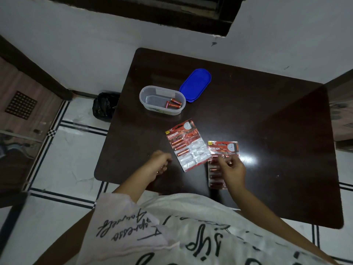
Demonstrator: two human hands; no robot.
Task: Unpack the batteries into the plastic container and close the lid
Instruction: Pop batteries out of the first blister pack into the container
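Note:
A clear oval plastic container (162,92) stands open at the table's far middle, with two red batteries (172,104) lying in it. Its blue lid (195,85) lies flat just to its right. A red blister pack (188,145), partly emptied and still holding three batteries, lies at the centre. A second battery pack (222,148) lies to its right, near the front edge. My right hand (233,171) rests on this second pack, its fingertips pinched on what looks like a battery end. My left hand (159,164) sits curled on the table left of the first pack, and I see nothing in it.
The dark glossy table (277,131) stands against a white wall. A black bag (104,107) lies on the tiled floor by the table's left edge. My white printed garment (172,236) overlaps the table's front edge.

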